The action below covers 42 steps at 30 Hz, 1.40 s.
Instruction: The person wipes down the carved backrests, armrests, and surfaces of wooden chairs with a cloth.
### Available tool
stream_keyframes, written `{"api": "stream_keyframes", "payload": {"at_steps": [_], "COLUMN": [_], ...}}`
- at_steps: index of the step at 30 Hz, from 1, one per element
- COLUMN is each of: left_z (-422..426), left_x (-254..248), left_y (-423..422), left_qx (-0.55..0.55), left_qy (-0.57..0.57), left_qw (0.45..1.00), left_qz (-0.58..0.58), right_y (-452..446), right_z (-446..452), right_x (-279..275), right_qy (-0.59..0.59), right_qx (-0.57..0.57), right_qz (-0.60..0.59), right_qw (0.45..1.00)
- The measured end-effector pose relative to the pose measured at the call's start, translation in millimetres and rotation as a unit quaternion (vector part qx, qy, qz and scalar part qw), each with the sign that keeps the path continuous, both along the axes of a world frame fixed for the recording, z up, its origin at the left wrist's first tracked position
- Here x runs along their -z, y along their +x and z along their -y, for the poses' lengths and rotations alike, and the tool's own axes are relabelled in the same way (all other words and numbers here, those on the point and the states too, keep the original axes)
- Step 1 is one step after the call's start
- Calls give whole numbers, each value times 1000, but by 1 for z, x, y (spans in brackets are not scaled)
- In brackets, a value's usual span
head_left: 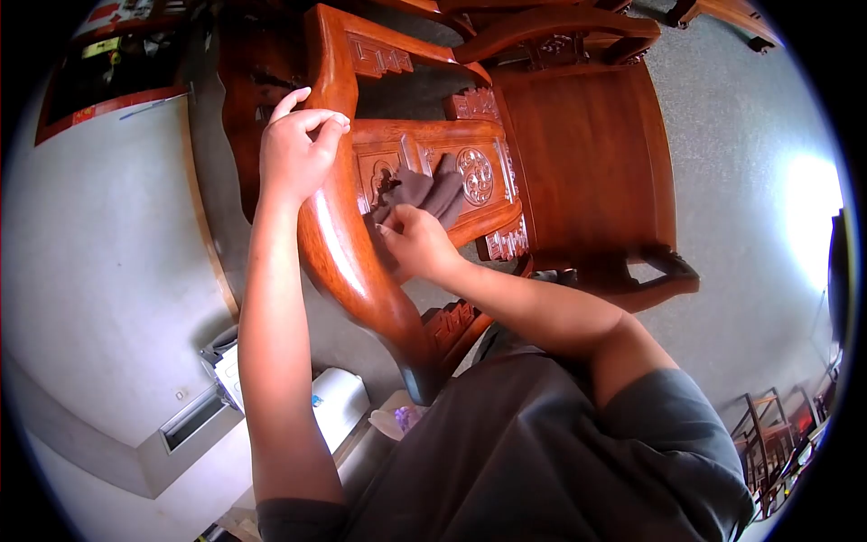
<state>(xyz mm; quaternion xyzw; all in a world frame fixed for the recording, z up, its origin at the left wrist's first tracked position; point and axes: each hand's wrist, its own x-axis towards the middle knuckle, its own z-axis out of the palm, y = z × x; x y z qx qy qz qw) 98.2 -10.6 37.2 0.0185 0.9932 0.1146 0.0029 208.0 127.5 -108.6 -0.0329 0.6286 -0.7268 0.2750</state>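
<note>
Pinched in the right hand (417,242), that crumpled brownish-grey cloth (415,188) looks light, soft, best gripped mid-bunch; whether the left hand (298,152) grips, I can't tell.

A single head-worn camera is looking steeply down and forward over the person's dark shirt (506,452), facing the wooden chair (476,176) at close range. Its wide, round-edged view is also taking in the floor (750,135).

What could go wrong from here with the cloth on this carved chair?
The bunched gray-brown cloth in the right hand could snag on the raised carving of the backrest panel. The left hand, touching the curved, glossy top rail, might slip if weight goes onto it.
</note>
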Motion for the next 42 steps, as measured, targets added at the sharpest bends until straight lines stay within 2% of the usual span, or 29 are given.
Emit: {"api": "stream_keyframes", "payload": {"at_steps": [3,5,8,9,13,15,19,21,23,26,31,33,36,37,39,41,42], "left_z": [3,3,4,3,1,2,3,2,3,3,4,4,3,3,4,6,6], "left_x": [3,3,4,3,2,2,3,2,2,3,3,3,2,3,4,5,5], "left_y": [0,-1,-2,-2,-2,0,-2,-3,-3,-2,-3,-3,-2,-2,-2,-3,-5], "left_qx": [1,4,7,6,0,1,3,5,2,2,-1,-1,0,0,-2,-1,1], "left_qy": [0,-4,-9,-12,-19,-18,-15,-18,-15,6,5,2,2,2,-4,-15,-18], "left_qw": [1000,1000,1000,1000,1000,1000,1000,1000,1000,1000,1000,1000,1000,1000,1000,1000,1000], "left_qz": [0,-3,-1,-1,-9,-10,-11,-8,-8,-8,-7,-8,-10,-14,-17,-15,-21], "right_y": [-34,-72,-66,-49,22,22,-36,-42,-10,38,1,-9,30,44,50,35,29], "right_z": [21,30,27,27,-19,-17,17,16,6,-17,7,7,-8,-16,-20,-15,-12], "right_x": [9,2,7,14,-3,-7,-3,-8,-4,-1,-9,-13,1,6,12,17,15], "right_qy": [-21,27,14,11,18,9,36,44,28,-18,-7,13,29,8,-1,22,32], "right_qx": [63,79,54,41,-40,6,81,75,70,44,116,91,80,61,92,72,83], "right_qz": [-33,-27,-11,-42,4,-18,-75,-58,-90,-46,-30,-14,-76,-63,-70,-10,-39], "right_qw": [997,996,998,998,999,1000,993,995,993,998,993,996,993,996,993,997,995]}}
